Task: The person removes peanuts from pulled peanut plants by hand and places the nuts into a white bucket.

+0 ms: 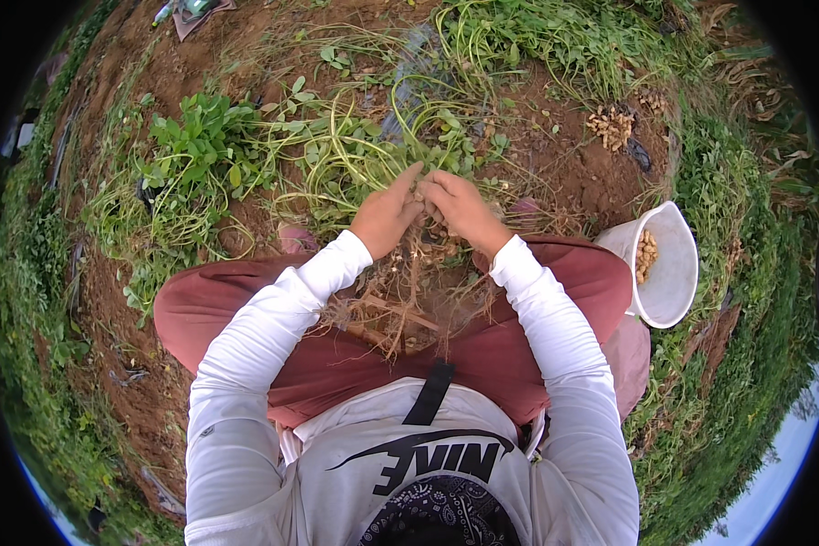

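Observation:
In front of my lap, both hands meet over the root end of a peanut plant [413, 266]. My left hand [382, 217] closes around its base, with the index finger lying along the stems. My right hand [463, 208] has curled fingers and thumb touching the left fingertips at the plant. Whether a single pod sits between the fingertips is too small to tell. Thin brown roots hang towards me over my crossed legs, while green leafy stems [341, 157] spread away across the soil.
A white plastic bucket [669, 293] leans at my right knee, with peanut pods [645, 256] inside. Farther off on the right lies a heap of peanuts [611, 127]. Pulled plants [198, 140] lie at the left, more greenery [553, 34] at the back. Plastic sheeting [409, 89] crosses the soil.

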Motion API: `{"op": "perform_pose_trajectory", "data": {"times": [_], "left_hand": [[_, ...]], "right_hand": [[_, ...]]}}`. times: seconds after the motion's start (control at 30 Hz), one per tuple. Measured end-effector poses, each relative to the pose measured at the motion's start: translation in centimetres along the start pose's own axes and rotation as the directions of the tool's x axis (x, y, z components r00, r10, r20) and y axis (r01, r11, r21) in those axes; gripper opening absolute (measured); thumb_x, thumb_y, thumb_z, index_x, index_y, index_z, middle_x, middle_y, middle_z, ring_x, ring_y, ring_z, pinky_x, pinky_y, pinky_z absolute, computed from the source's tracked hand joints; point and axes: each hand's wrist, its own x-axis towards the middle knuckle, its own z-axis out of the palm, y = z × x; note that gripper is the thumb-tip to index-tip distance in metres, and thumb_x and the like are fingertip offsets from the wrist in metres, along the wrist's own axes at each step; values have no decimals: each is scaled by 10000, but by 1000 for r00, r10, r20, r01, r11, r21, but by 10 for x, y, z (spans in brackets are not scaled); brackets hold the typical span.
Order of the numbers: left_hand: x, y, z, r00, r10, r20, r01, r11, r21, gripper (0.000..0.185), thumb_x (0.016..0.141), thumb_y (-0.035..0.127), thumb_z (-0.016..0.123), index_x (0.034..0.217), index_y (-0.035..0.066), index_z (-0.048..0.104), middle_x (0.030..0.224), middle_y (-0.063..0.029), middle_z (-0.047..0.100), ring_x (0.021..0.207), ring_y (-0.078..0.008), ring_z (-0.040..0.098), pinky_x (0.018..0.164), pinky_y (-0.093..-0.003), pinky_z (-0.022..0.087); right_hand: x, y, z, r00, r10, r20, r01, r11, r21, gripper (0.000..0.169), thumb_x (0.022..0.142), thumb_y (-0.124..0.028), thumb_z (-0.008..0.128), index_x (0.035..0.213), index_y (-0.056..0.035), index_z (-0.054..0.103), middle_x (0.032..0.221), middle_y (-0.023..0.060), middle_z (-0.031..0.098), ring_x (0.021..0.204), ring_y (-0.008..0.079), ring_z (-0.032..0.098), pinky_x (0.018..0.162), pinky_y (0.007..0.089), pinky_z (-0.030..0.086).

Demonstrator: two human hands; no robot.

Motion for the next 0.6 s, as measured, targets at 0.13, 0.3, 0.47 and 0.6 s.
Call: {"op": "perform_pose_trajectory", "data": {"times": [0.13,0.3,0.47,0.6], "left_hand": [[-1,-3,4,1000,16,-22,-17,998,-67,596,898,83,561,1441,88,316,868,-149,671,806,-295,657,750,-359,499],[0,-9,9,992,88,-92,-89,996,-7,600,900,82,561,1444,75,306,873,-143,681,824,-285,666,774,-356,498],[-1,10,-5,999,-33,25,38,977,-208,568,916,112,557,1431,60,323,782,-122,667,747,-221,658,717,-331,496],[1,3,-3,999,-36,21,41,951,-306,564,916,104,552,1434,77,331,720,-89,651,678,-156,612,684,-297,485]], "right_hand": [[2,-2,2,1000,1,27,-4,996,93,324,925,-332,579,878,-12,552,675,33,511,628,126,472,562,311,394],[6,-3,1,981,-192,37,195,961,-194,312,916,-311,615,840,-16,548,678,10,493,601,92,430,535,258,357],[3,-1,3,989,131,68,-146,929,339,263,961,-290,548,832,-61,534,684,-6,483,592,73,431,519,225,329],[10,19,-14,977,-54,207,-183,287,940,211,986,-268,485,883,-88,521,693,-14,473,600,96,458,524,230,349]]}}
